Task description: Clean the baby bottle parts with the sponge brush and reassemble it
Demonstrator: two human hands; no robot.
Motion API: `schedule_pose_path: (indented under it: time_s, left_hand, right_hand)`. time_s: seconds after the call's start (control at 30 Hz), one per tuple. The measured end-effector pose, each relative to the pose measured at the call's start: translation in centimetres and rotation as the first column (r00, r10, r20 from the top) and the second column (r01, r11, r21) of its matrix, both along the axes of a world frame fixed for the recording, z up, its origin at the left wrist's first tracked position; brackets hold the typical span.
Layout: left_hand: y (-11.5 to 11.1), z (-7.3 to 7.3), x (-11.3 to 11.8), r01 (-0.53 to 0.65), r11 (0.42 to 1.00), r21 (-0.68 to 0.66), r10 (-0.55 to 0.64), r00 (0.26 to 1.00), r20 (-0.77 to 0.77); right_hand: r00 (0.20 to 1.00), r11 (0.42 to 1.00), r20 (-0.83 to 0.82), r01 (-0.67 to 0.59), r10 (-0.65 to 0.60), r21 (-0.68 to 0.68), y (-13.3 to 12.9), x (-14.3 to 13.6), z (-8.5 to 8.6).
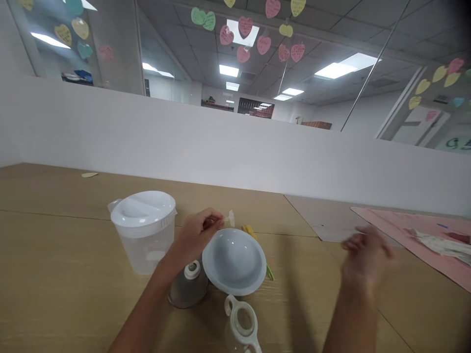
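My left hand (pixel 200 230) is closed in a pinch on a small translucent white piece with a flared end (pixel 231 218), just above the far left rim of a pale blue-grey bowl (pixel 234 260). Beneath my left wrist sits a dark, see-through rounded object with a white neck or knob (pixel 192 270), partly covered by the forearm. Nearer to me is a white plastic ring with looped handles (pixel 244 318), cut off by the frame's lower edge. Off to the right, my right hand (pixel 366 252) hangs over the table, smeared by motion, and its fingers are unclear.
A lidded clear plastic pitcher (pixel 147 230) stands left of my left hand. Yellow (pixel 249 231) and green (pixel 270 273) pieces stick out behind the bowl. A pink cloth (pixel 390 223) bears a white crumpled item (pixel 441 245). The white wall (pixel 221 147) bounds the table.
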State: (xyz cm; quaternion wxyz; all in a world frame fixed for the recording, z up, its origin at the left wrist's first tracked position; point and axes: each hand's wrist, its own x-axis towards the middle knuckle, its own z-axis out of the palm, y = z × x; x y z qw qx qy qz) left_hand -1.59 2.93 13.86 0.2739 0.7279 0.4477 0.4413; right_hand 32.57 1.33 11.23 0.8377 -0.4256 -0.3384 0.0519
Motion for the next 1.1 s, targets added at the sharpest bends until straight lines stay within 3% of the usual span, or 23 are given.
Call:
schedule_pose_path:
  time_s: [0.07,0.13,0.17,0.27,0.37,0.53,0.7,0.77,0.87,0.9,1.0,1.1]
  left_hand:
    - [0.2,-0.1,-0.2,-0.027,0.999,0.026,0.027,1.0,-0.009]
    - [0.1,-0.2,-0.3,-0.048,0.997,0.059,0.05,0.998,-0.03]
    - [0.0,-0.2,-0.3,-0.055,0.996,0.073,0.058,0.997,-0.046]
    - [-0.3,-0.2,-0.4,-0.07,0.991,0.118,0.085,0.988,-0.127]
    - [-0.6,-0.1,-0.3,-0.073,0.986,0.151,0.106,0.969,-0.222]
    - [-0.5,0.0,-0.3,-0.064,0.987,0.15,0.105,0.952,-0.286]
    - [-0.3,-0.4,0.5,-0.054,0.988,0.146,0.096,0.95,-0.298]
    - [-0.2,-0.6,1.0,-0.035,0.99,0.135,0.077,0.945,-0.318]
    - [-0.1,-0.7,1.7,0.008,0.993,0.114,0.034,0.932,-0.36]
    - [-0.1,-0.8,1.8,0.011,0.994,0.11,0.03,0.93,-0.367]
    - [0.1,-1.0,2.0,0.0,0.994,0.108,0.04,0.929,-0.368]
    - [0.3,-1.4,2.1,-0.005,0.995,0.102,0.043,0.924,-0.38]
  right_hand:
    - [0.982,0.969,-0.074,-0.182,0.172,-0.165,2.1,-2.4,-1.1]
    - [0.904,0.825,-0.029,-0.401,0.426,-0.398,4.4,-5.0,-2.4]
    - [0.86,0.74,-0.026,-0.452,0.509,-0.498,5.4,-6.0,-3.2]
    - [0.77,0.559,-0.045,-0.5,0.636,-0.662,7.7,-8.2,-5.4]
    - [0.75,0.475,-0.068,-0.483,0.658,-0.735,8.9,-8.8,-7.3]
    - [0.728,0.412,-0.08,-0.471,0.681,-0.78,9.4,-8.0,-8.5]
    - [0.728,0.418,0.025,-0.365,0.685,-0.832,8.0,-8.6,-6.2]
    - [0.614,0.376,0.031,-0.442,0.789,-0.815,6.5,-9.7,-4.4]
    - [0.283,0.225,0.034,-0.679,0.958,-0.699,4.3,-11.8,-1.9]
    - [0.239,0.211,0.047,-0.725,0.97,-0.656,3.8,-12.5,-1.4]
    - [0.245,0.236,0.067,-0.764,0.967,-0.6,3.2,-13.5,-1.0]
    - [0.279,0.267,0.083,-0.726,0.957,-0.634,3.6,-13.5,-1.4]
